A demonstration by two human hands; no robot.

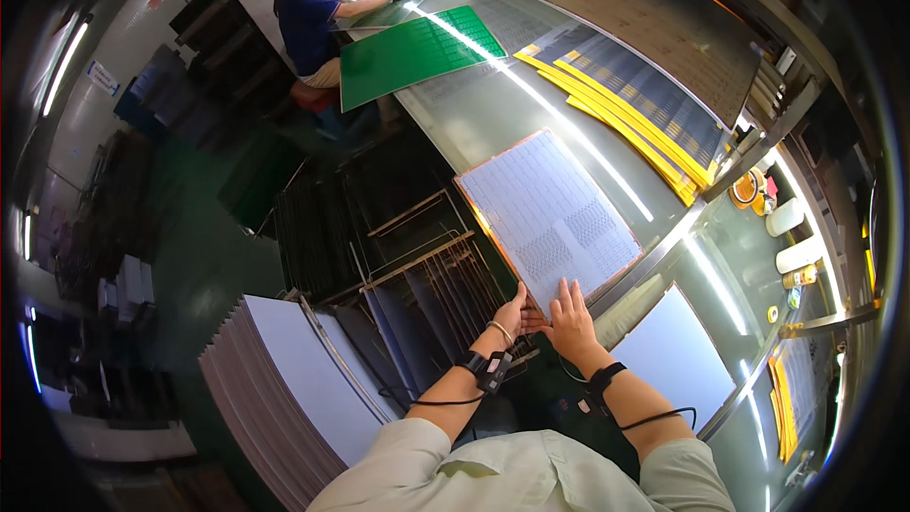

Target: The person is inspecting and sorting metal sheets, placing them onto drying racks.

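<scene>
A white circuit board panel (540, 199) with a fine printed pattern and a copper-coloured edge lies on the glossy bench, its near end toward me. My left hand (515, 315) holds its near left corner, thumb along the edge and fingers partly hidden under it. Beside it, my right hand (571, 320) rests on the near edge, its fingers stretched flat over the panel's surface. Both wrists wear black straps with cables. To the right of my hands lies a second white panel (675, 351), plain on top.
Left of the bench, a wire rack (417, 265) holds upright panels, beside a stack of white boards (303, 370). A large green panel (417, 57) lies farther along, near a seated person (308, 19) in gloves. Yellow-edged sheets (635, 95) and a brown board (664, 28) are at the far right.
</scene>
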